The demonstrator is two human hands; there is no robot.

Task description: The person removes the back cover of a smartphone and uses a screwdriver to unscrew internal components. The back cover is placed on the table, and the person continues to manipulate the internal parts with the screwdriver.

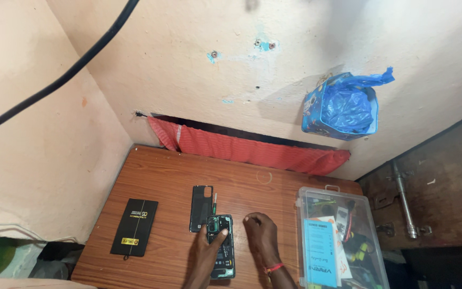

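Resting on the wooden tabletop [156, 176], an opened phone [222, 247] lies under the left hand [209, 243], thumb and finger pinching near its top. Right hand [260, 233] sits just beside it, fingers loosely curled, holding nothing. Black back cover [201, 207] lies next to the phone, clear parts box [343, 241] off right.

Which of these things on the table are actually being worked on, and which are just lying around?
In use:
opened phone, under the left hand
right hand resting beside it
back cover
small tool

Lying about:
flat black packet
clear parts box
blue bag on wall
red cloth
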